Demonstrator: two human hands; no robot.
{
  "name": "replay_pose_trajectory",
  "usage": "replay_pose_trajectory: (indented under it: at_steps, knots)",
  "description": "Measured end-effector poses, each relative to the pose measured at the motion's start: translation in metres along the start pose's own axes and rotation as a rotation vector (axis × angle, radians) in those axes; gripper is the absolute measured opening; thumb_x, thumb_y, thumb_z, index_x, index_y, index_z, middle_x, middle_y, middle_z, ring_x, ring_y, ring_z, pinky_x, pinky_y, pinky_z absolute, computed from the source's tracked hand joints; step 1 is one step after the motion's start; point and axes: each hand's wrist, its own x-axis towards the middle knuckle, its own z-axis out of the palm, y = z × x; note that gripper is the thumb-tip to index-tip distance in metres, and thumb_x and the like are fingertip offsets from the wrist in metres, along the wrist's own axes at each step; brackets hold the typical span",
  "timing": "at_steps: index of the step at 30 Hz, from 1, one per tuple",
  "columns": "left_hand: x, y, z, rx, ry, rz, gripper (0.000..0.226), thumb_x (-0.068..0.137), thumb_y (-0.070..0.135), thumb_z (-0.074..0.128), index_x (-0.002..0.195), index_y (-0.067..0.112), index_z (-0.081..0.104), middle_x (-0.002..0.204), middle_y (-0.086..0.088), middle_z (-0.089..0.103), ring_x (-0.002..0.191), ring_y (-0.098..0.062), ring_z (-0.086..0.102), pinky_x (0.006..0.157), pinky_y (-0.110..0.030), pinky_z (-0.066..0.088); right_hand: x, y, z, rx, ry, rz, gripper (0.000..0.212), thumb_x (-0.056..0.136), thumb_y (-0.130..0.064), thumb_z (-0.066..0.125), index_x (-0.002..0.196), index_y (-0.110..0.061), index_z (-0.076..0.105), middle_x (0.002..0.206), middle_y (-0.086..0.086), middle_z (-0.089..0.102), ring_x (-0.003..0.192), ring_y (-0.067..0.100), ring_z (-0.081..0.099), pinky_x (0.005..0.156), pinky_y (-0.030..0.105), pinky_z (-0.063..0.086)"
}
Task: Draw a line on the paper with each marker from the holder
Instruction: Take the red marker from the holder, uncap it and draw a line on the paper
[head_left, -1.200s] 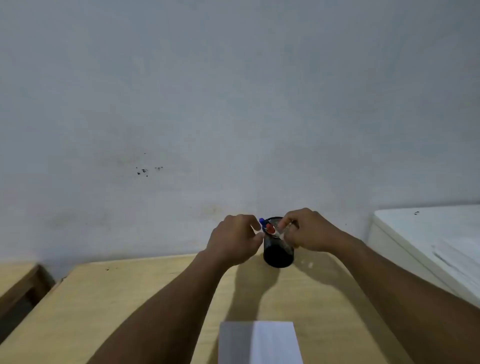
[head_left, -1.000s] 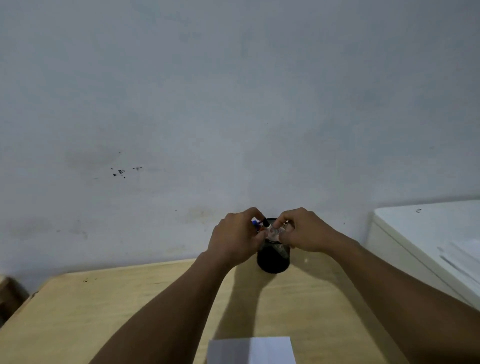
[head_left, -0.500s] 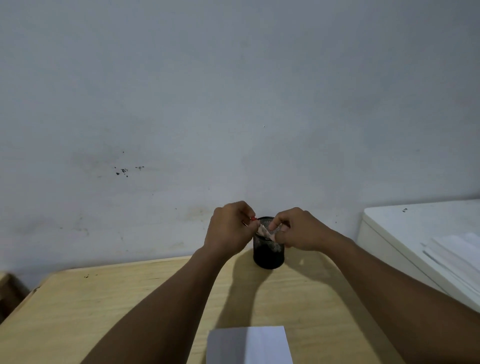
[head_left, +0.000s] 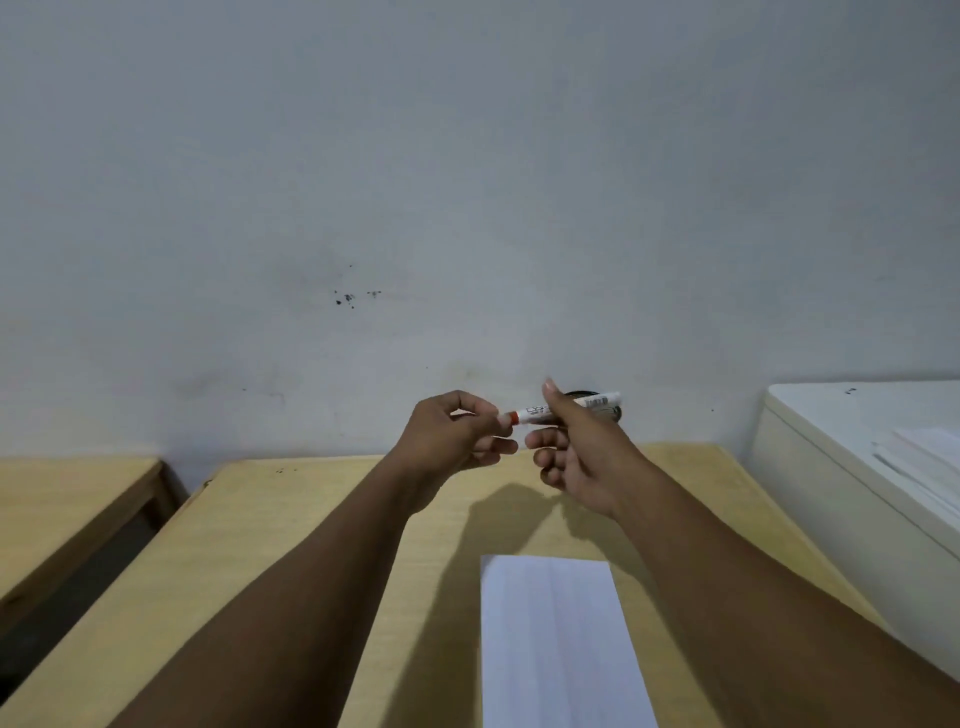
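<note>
White marker (head_left: 566, 407), red band; white paper (head_left: 561, 644).

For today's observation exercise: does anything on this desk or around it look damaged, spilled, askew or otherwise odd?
Only the wall: a cluster of small dark specks and faint smudges mark it above the desk. The paper lies flat and unmarked, and the marker is held level between the left hand and right hand.

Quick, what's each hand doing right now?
Left hand: closed on the red-banded end of the marker.
Right hand: pinching the marker's white barrel, other fingers loosely open.
</note>
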Motion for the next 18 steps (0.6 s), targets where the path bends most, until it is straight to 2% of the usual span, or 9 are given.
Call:
replay_pose_trajectory:
  at_steps: [2, 4, 8, 11, 12, 14, 16, 18]
  knots:
    - [-0.008, -0.013, -0.009, 0.002, -0.014, -0.040, 0.025, 0.087, 0.011, 0.078, 0.109, 0.004, 0.068, 0.089, -0.012, 0.077, 0.083, -0.027, 0.078, 0.075, -0.031, 0.062, 0.000, 0.012, 0.011, 0.037, 0.034, -0.050, 0.034, 0.098, -0.042, 0.065, 0.083, -0.011, 0.061, 0.053, 0.002, 0.061, 0.039, 0.012, 0.047, 0.041, 0.021, 0.032]
    - [-0.014, -0.026, -0.016, 0.019, -0.023, -0.052, 0.025, 0.088, 0.012, 0.078, 0.110, 0.001, 0.073, 0.086, -0.010, 0.076, 0.082, -0.024, 0.077, 0.079, -0.031, 0.062, 0.000, 0.023, 0.017, 0.009, 0.028, -0.090, 0.033, 0.100, -0.035, 0.063, 0.079, -0.010, 0.059, 0.051, 0.002, 0.058, 0.036, 0.011, 0.046, 0.040, 0.021, 0.032]
    - [-0.020, -0.043, -0.031, -0.032, -0.028, -0.078, 0.024, 0.092, 0.011, 0.073, 0.099, -0.012, 0.074, 0.076, -0.010, 0.071, 0.074, -0.024, 0.076, 0.074, -0.027, 0.063, -0.004, 0.032, 0.018, -0.066, -0.081, -0.119, 0.028, 0.103, -0.029, 0.060, 0.085, -0.007, 0.061, 0.057, 0.006, 0.061, 0.041, 0.011, 0.052, 0.045, 0.022, 0.039]
    - [-0.024, -0.053, -0.054, -0.050, 0.024, -0.120, 0.018, 0.094, 0.006, 0.070, 0.080, -0.006, 0.072, 0.073, -0.010, 0.067, 0.071, -0.026, 0.073, 0.070, -0.027, 0.062, -0.007, 0.020, 0.002, -0.026, -0.076, -0.137, 0.023, 0.104, -0.022, 0.057, 0.086, -0.008, 0.061, 0.060, 0.008, 0.061, 0.043, 0.012, 0.055, 0.048, 0.022, 0.043]
    - [-0.024, -0.058, -0.064, 0.045, 0.042, -0.117, 0.019, 0.092, 0.003, 0.072, 0.075, -0.004, 0.071, 0.074, -0.010, 0.069, 0.070, -0.024, 0.071, 0.070, -0.027, 0.061, -0.008, 0.014, -0.006, -0.039, -0.051, -0.148, 0.021, 0.103, -0.021, 0.057, 0.087, -0.008, 0.061, 0.061, 0.010, 0.062, 0.043, 0.014, 0.057, 0.049, 0.024, 0.044]
    - [-0.024, -0.070, -0.079, 0.470, 0.054, -0.084, 0.014, 0.085, 0.005, 0.076, 0.072, 0.004, 0.076, 0.073, -0.005, 0.075, 0.068, -0.019, 0.068, 0.067, -0.028, 0.055, -0.011, 0.010, -0.019, -0.103, -0.020, -0.160, 0.017, 0.100, -0.019, 0.058, 0.090, -0.006, 0.064, 0.067, 0.014, 0.064, 0.047, 0.018, 0.063, 0.049, 0.026, 0.047]
    - [-0.025, -0.080, -0.078, 0.849, 0.009, -0.036, 0.007, 0.081, 0.015, 0.077, 0.076, 0.018, 0.079, 0.071, 0.005, 0.075, 0.070, -0.011, 0.067, 0.066, -0.017, 0.050, -0.013, 0.018, -0.022, -0.135, -0.025, -0.137, 0.015, 0.098, -0.018, 0.060, 0.093, -0.005, 0.066, 0.071, 0.014, 0.068, 0.056, 0.023, 0.071, 0.051, 0.028, 0.051]
    - [-0.027, -0.088, -0.068, 0.978, -0.039, -0.006, 0.007, 0.081, 0.018, 0.073, 0.080, 0.024, 0.077, 0.071, 0.016, 0.069, 0.074, -0.003, 0.064, 0.062, -0.008, 0.043, -0.013, 0.036, -0.017, -0.121, -0.015, -0.111, 0.015, 0.095, -0.017, 0.060, 0.093, -0.004, 0.068, 0.073, 0.016, 0.071, 0.060, 0.027, 0.075, 0.053, 0.029, 0.053]
